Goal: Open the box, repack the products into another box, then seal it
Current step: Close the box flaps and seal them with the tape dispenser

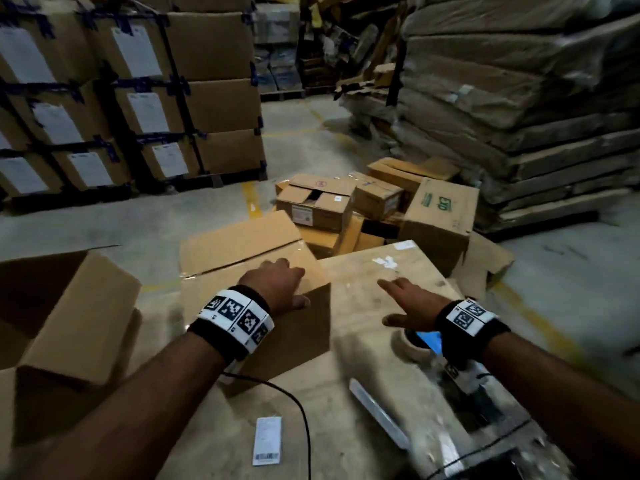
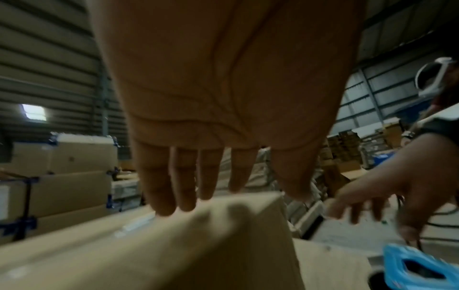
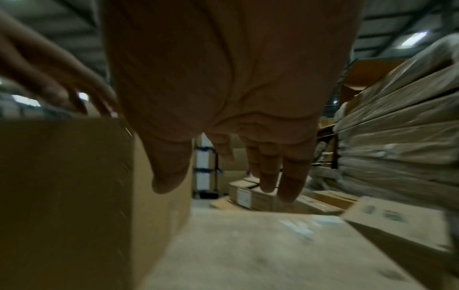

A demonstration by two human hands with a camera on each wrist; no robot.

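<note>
On the bench (image 1: 363, 341), a closed cardboard box (image 1: 242, 268) stood at the left side, its top seam covered by clear tape. The left hand (image 1: 280, 285) lay on the box's top near its right near corner, fingers (image 2: 161, 188) straight and close together, curled round nothing. The right hand (image 1: 412, 303) was held above the bare bench surface just right of the box, fingers (image 3: 293, 176) extended and slightly spread, empty; whether it touched the bench could not be determined. A blue tape dispenser (image 1: 429, 341) sat below the right wrist, near the bench's right edge. A white barcode label (image 1: 266, 441) lay on the near part of the bench, beside a black cable (image 1: 298, 407). An open carton (image 1: 79, 317) stood to the left. Loose cartons (image 1: 318, 202) lay on the floor beyond the bench, with stacked, labelled cartons (image 1: 138, 98) at far left.
</note>
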